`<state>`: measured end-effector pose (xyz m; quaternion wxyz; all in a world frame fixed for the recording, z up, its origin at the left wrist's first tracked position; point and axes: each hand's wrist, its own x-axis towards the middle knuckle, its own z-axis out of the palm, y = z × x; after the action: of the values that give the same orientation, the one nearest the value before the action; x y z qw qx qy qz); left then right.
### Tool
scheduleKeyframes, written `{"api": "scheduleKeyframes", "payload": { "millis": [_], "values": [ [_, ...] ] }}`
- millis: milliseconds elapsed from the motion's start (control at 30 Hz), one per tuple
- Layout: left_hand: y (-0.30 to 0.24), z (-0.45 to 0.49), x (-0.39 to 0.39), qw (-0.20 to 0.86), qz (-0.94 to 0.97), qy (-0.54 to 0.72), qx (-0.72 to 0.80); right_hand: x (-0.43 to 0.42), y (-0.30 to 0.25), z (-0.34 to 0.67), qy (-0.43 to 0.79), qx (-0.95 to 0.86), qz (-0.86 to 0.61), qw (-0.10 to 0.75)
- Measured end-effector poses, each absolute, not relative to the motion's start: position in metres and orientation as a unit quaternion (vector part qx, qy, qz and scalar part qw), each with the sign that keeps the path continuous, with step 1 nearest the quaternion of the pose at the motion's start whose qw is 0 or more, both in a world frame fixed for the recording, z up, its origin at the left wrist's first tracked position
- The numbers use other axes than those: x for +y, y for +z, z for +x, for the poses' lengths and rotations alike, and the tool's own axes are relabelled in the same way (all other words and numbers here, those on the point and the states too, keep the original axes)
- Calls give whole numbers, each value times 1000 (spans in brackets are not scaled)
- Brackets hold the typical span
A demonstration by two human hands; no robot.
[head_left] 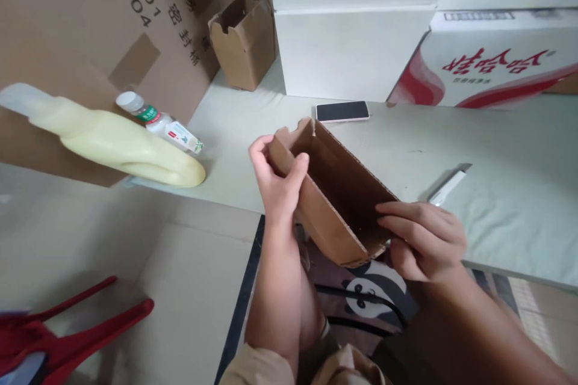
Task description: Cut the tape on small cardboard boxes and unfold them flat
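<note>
Both my hands hold a small brown cardboard box (336, 186), partly folded and open on top, tilted over the near edge of the table (497, 150). My left hand (277, 183) is closed on the box's far left end, thumb hooked over the flap. My right hand (422, 240) is closed on the near right corner, fingers pressed along the side wall.
A phone (342, 111) lies face up behind the box. A silvery tool (447, 187) rests right of my right hand. A plastic bottle (158, 122) and a pale yellow object (117, 141) lie at left. Cardboard cartons (244, 36) and white boxes (352, 51) line the back. A red chair (67, 337) stands lower left.
</note>
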<state>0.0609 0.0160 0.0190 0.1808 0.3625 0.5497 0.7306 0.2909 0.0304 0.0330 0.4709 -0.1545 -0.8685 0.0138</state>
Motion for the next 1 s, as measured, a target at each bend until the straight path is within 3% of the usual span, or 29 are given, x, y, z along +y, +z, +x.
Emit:
{"api": "scheduleKeyframes", "payload": {
  "millis": [367, 500, 700, 833, 1000],
  "values": [
    [5, 62, 24, 199, 319, 813, 443, 36, 6, 295, 8, -843, -208, 496],
    [7, 61, 23, 162, 333, 798, 476, 35, -8, 292, 151, -777, -254, 557],
    [5, 55, 27, 125, 351, 790, 487, 30, -26, 288, 368, -730, -239, 523],
    [5, 54, 27, 112, 353, 761, 532, 27, -34, 287, 418, -713, -238, 510],
    [2, 54, 26, 113, 356, 740, 559, 29, -33, 288, 397, -754, -198, 484]
  ]
}}
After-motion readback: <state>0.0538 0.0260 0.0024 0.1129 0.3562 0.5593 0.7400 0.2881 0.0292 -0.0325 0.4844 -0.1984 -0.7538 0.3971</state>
